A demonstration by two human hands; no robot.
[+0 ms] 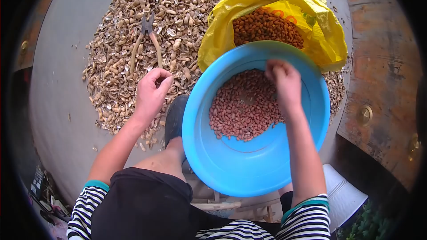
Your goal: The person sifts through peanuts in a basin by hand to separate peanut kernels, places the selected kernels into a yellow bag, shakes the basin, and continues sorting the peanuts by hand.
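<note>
A blue plastic basin (249, 175) is tilted beneath my right arm, with many shelled reddish peanuts (242, 115) gathered in its upper half. My right hand (284, 82) hangs over the upper right of these peanuts, fingers pinched together; what they hold, if anything, is hidden. To the left of the basin my left hand (153, 91) is curled closed above the peanut shells (115, 84), and its contents do not show. Just beyond it, pliers (147, 40) with worn handles lie on the shell heap, jaws pointing away from me.
Behind the basin stands an open yellow sack (213, 40) holding darker reddish-brown kernels (267, 29). A dark shoe (176, 118) rests between shells and basin. Wooden doors (382, 84) with metal fittings line the right. A white bucket (342, 195) lies at lower right.
</note>
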